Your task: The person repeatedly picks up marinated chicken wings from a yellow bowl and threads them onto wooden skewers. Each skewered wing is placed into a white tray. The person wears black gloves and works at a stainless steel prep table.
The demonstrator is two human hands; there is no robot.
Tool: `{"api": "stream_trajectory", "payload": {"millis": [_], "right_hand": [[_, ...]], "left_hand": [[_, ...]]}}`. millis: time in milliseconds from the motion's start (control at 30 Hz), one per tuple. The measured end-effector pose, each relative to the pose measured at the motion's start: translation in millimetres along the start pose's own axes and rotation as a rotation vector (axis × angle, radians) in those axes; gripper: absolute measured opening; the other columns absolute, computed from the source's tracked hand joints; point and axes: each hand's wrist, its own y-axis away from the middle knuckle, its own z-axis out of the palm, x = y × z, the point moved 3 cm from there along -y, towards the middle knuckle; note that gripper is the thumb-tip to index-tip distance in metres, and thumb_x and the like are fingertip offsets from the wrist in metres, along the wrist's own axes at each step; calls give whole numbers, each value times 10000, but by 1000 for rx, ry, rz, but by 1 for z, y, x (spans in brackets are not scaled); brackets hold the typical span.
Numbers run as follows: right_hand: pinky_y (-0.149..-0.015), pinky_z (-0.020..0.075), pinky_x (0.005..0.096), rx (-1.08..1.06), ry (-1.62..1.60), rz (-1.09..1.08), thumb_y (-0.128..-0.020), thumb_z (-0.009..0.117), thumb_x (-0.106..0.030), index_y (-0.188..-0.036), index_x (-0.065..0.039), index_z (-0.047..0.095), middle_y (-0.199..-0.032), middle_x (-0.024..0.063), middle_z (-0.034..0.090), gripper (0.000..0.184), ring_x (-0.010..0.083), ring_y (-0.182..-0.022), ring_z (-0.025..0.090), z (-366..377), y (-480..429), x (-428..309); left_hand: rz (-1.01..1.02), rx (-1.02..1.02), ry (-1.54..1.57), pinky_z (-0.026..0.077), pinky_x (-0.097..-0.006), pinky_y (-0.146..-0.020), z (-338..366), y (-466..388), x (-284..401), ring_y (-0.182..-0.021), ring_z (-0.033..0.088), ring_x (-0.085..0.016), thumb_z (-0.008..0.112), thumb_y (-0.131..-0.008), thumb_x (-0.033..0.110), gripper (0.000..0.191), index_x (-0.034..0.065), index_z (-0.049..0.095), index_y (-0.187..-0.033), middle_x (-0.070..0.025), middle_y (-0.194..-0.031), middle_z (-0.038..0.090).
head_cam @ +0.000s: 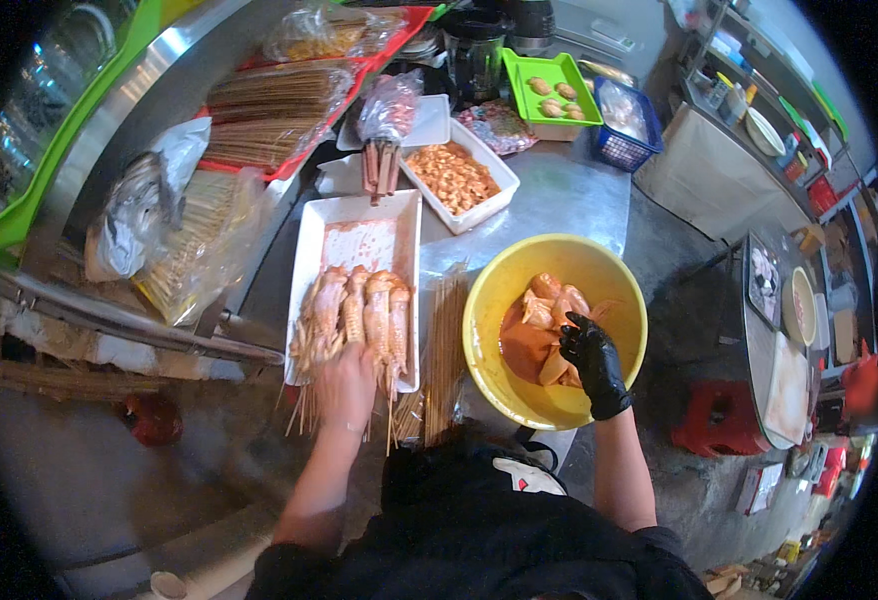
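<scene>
My bare left hand [344,384] is over the lower end of a white rectangular tray [413,225], on skewered chicken wings [377,307] lying side by side; blur hides what its fingers hold. Wooden skewer ends stick out past the tray's near edge. My right hand [596,360], in a black glove, reaches into a yellow basin [484,375] with its fingers parted, just beside raw chicken pieces [545,289] in reddish marinade. Whether it touches them is not clear. Between tray and basin lies a bundle of bare wooden skewers [445,352].
Behind stand a white tub of marinated meat pieces [457,180], a bagged bundle of skewers [382,161], a green tray [592,112] and a blue basket [630,154]. Bagged skewers [274,112] lie in a red tray at left. A round table [758,322] is at right.
</scene>
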Motion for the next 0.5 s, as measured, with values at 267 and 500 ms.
{"api": "stream_trajectory", "payload": {"millis": [267, 500], "right_hand": [[-761, 537, 290, 95, 112, 29, -977, 510, -288, -1230, -45, 579, -996, 92, 646, 358, 179, -828, 647, -1, 23, -18], [-772, 515, 267, 223, 168, 9, -986, 525, -256, -1197, -38, 607, -975, 65, 656, 314, 141, -844, 620, -23, 29, -26]], "left_hand": [[149, -376, -100, 512, -456, -755, 132, -180, 81, -862, 665, -344, 651, -857, 264, 193, 79, 703, -867, -165, -904, 699], [208, -483, -54, 533, -386, -752, 161, -206, 71, -789, 684, -288, 725, -764, 427, 318, 114, 749, -815, -134, -819, 709]]}}
